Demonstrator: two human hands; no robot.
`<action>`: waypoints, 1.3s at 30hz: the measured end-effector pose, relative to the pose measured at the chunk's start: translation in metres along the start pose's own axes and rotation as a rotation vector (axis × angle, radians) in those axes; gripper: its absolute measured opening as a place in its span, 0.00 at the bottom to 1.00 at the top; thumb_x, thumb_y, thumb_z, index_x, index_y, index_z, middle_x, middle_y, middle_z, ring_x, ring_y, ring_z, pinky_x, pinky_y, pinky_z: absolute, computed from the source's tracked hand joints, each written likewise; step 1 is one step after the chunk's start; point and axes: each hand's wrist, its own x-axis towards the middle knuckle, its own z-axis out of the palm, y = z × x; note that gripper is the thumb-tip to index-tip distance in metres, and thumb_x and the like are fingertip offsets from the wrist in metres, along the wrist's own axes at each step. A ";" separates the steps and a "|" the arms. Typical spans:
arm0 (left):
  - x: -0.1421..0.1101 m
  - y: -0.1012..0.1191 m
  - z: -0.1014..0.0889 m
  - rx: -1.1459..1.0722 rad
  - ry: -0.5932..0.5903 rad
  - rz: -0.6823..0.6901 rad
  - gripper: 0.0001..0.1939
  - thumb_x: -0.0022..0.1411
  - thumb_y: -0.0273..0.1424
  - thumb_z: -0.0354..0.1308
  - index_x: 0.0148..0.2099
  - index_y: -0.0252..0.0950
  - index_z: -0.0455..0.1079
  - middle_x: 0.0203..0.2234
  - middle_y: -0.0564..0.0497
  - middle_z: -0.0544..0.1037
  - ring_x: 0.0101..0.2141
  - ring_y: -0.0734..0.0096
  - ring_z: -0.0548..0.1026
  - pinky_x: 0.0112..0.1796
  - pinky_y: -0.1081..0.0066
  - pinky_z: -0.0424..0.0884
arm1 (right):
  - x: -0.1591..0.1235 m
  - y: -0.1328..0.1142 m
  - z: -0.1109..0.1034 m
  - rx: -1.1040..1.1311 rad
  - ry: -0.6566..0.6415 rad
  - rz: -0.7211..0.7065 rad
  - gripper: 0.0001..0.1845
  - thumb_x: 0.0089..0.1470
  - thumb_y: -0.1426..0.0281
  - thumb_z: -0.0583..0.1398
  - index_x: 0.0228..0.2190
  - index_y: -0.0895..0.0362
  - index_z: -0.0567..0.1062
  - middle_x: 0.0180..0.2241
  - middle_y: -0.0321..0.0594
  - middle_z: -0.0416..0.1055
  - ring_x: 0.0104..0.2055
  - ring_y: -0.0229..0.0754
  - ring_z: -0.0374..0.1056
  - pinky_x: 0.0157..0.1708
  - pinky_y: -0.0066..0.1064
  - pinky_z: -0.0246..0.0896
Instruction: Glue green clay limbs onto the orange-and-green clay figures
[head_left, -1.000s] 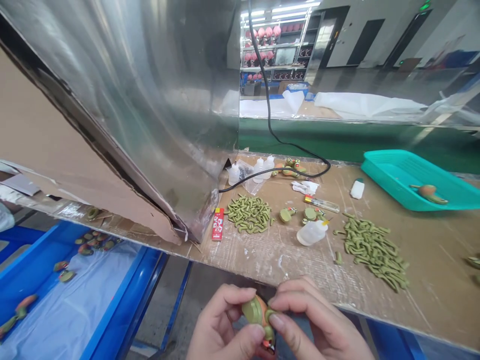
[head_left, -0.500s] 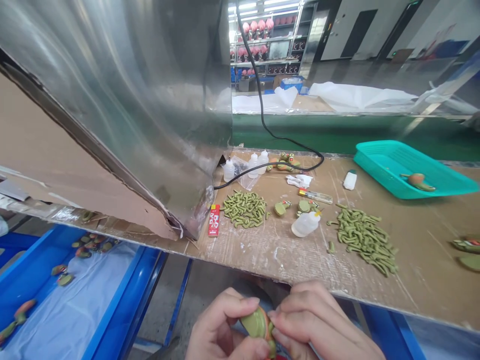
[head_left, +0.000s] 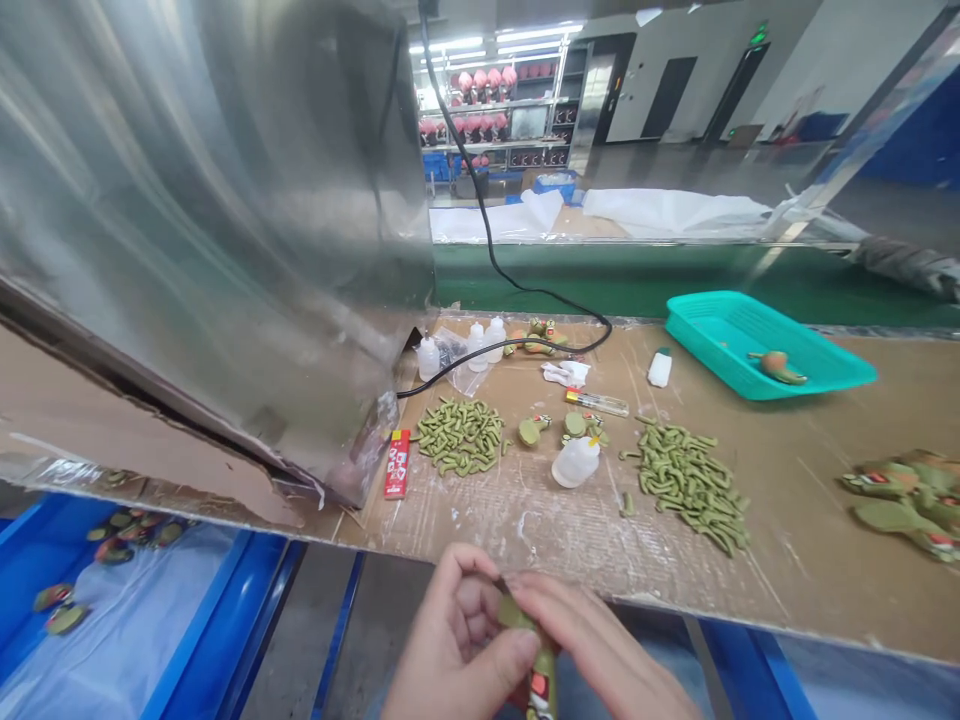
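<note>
At the front edge of the table, both hands are closed on a small olive-green figurine point(head_left: 546, 665) with red and white painted details at its lower end. My left hand point(head_left: 469, 640) grips it with the thumb across its side and the fingers curled behind. My right hand point(head_left: 592, 640) presses its fingers along the upper and right side, hiding part of it. Past the hands stands a white squeeze bottle point(head_left: 576, 464) with a yellow tip. Heaps of small curved green pieces lie on both sides, a left pile point(head_left: 460, 437) and a right pile point(head_left: 690, 482).
A metal housing point(head_left: 300, 220) rises at the left, with a black cable point(head_left: 491, 245) looping onto the cardboard-covered table. A turquoise basket point(head_left: 832, 375) holds one figurine. More figurines point(head_left: 911, 500) lie at the right. A blue bin point(head_left: 202, 625) stands low at the left.
The figurine has turned: its round flat face showed before, now its long side with the red and white part. My right fingers have straightened along it. The view has swung right.
</note>
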 end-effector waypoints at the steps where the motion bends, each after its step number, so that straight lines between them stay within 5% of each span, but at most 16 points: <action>1: 0.006 -0.001 0.002 0.117 -0.056 0.017 0.18 0.53 0.44 0.59 0.38 0.43 0.54 0.23 0.58 0.72 0.20 0.76 0.71 0.21 0.76 0.66 | -0.004 0.005 -0.001 -0.041 0.011 0.006 0.35 0.48 0.58 0.66 0.55 0.47 0.62 0.50 0.40 0.68 0.48 0.49 0.67 0.45 0.31 0.67; 4: 0.027 0.005 0.007 0.517 -0.123 0.129 0.11 0.60 0.41 0.50 0.41 0.42 0.55 0.28 0.52 0.74 0.26 0.67 0.74 0.25 0.68 0.70 | -0.018 0.027 -0.019 -0.214 0.155 0.148 0.30 0.51 0.58 0.62 0.53 0.51 0.64 0.49 0.41 0.69 0.46 0.49 0.69 0.42 0.32 0.69; 7: 0.055 0.023 0.007 0.830 -0.018 0.287 0.05 0.59 0.29 0.53 0.40 0.40 0.66 0.32 0.48 0.73 0.36 0.58 0.70 0.37 0.56 0.67 | -0.036 0.062 -0.063 -0.487 0.341 0.426 0.29 0.53 0.52 0.55 0.50 0.57 0.66 0.44 0.48 0.72 0.41 0.52 0.71 0.35 0.39 0.71; 9: 0.077 0.035 0.006 1.015 0.065 0.398 0.08 0.58 0.23 0.52 0.38 0.38 0.69 0.35 0.46 0.72 0.41 0.54 0.65 0.44 0.51 0.61 | -0.046 0.086 -0.096 -0.722 0.371 0.666 0.31 0.52 0.50 0.52 0.47 0.62 0.70 0.39 0.53 0.74 0.37 0.55 0.72 0.31 0.41 0.69; 12: 0.109 0.043 0.007 1.216 0.123 0.525 0.16 0.57 0.18 0.51 0.44 0.38 0.69 0.41 0.45 0.71 0.46 0.53 0.63 0.46 0.51 0.60 | -0.045 0.103 -0.121 -0.939 0.478 0.713 0.42 0.48 0.43 0.48 0.41 0.69 0.73 0.34 0.63 0.73 0.37 0.65 0.68 0.37 0.50 0.63; 15: 0.134 0.042 0.010 1.349 0.120 0.606 0.13 0.58 0.21 0.53 0.45 0.38 0.69 0.43 0.48 0.71 0.46 0.57 0.67 0.44 0.52 0.64 | -0.025 0.092 -0.099 -0.786 0.656 0.556 0.31 0.52 0.48 0.51 0.40 0.61 0.72 0.38 0.58 0.72 0.39 0.61 0.66 0.40 0.50 0.59; 18: 0.143 0.043 0.011 1.418 0.121 0.646 0.05 0.60 0.27 0.54 0.39 0.36 0.70 0.38 0.50 0.74 0.41 0.61 0.71 0.42 0.54 0.67 | 0.004 0.077 -0.052 -0.561 0.529 0.428 0.19 0.56 0.55 0.52 0.43 0.54 0.69 0.36 0.43 0.71 0.35 0.47 0.68 0.33 0.37 0.64; 22: 0.129 0.048 0.007 1.412 0.171 0.667 0.05 0.61 0.25 0.52 0.37 0.35 0.69 0.36 0.50 0.73 0.41 0.63 0.71 0.41 0.57 0.68 | 0.039 0.079 -0.008 -0.432 0.486 0.378 0.22 0.52 0.58 0.56 0.44 0.59 0.67 0.38 0.47 0.68 0.39 0.52 0.63 0.39 0.43 0.61; 29: 0.106 0.043 0.007 1.344 0.007 0.603 0.10 0.58 0.24 0.54 0.41 0.41 0.71 0.39 0.48 0.75 0.44 0.58 0.66 0.46 0.56 0.63 | 0.041 0.081 -0.004 -0.159 0.547 0.450 0.16 0.49 0.61 0.58 0.38 0.56 0.67 0.39 0.47 0.68 0.42 0.53 0.64 0.42 0.46 0.59; 39: 0.075 0.030 0.015 0.852 -0.096 0.336 0.11 0.54 0.21 0.55 0.38 0.41 0.69 0.35 0.49 0.71 0.39 0.59 0.69 0.42 0.58 0.64 | 0.003 0.022 -0.006 0.579 0.546 0.581 0.14 0.55 0.59 0.58 0.40 0.53 0.67 0.39 0.41 0.70 0.39 0.42 0.67 0.36 0.28 0.65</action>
